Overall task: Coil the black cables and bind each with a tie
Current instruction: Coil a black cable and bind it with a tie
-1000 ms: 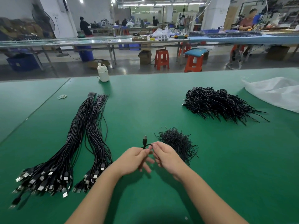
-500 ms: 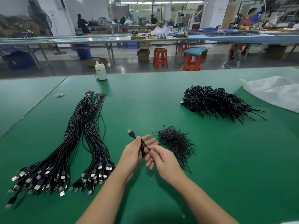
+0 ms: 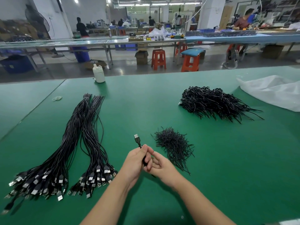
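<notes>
The left hand (image 3: 135,161) grips a coiled cable (image 3: 140,148) above the green table (image 3: 227,168), its plug sticking up. The right hand (image 3: 159,166) curls its fingers against the same cable. A pile of ties (image 3: 174,145) lies just to the right, long cables (image 3: 78,143) to the left

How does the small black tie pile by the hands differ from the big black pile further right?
The small pile of short black wire ties holds loose straight strands; the large heap of coiled black cables holds looped bundles with tails trailing right. The tie pile is smaller and nearer the hands; the heap lies further back. Both are black and rest on the green mat.
</notes>
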